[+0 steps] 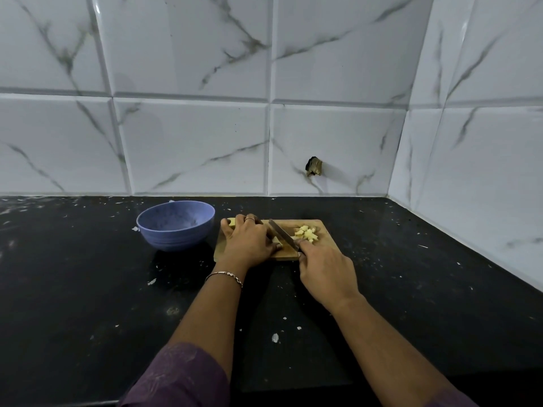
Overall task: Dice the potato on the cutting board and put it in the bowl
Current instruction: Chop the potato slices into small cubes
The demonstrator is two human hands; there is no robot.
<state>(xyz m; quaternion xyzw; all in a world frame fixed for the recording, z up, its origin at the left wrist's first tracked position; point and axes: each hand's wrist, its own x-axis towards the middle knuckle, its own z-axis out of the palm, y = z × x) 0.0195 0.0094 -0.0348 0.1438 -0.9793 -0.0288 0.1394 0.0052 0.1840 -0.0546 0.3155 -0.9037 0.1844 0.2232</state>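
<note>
Pinning the potato (231, 222) to the cutting board (322, 241) under the curled left hand (249, 242) to stop it sliding, gripping the knife (282, 235) in the right hand (326, 271), blade beside the knuckles, piling diced bits (307, 232) right of the cut, parking the bowl (176, 230) just left for loading.

Left hand (248, 240) on potato (232, 222), right hand (326, 271) round knife (283, 235), on cutting board (286, 254) beside bowl (176, 235)
</note>
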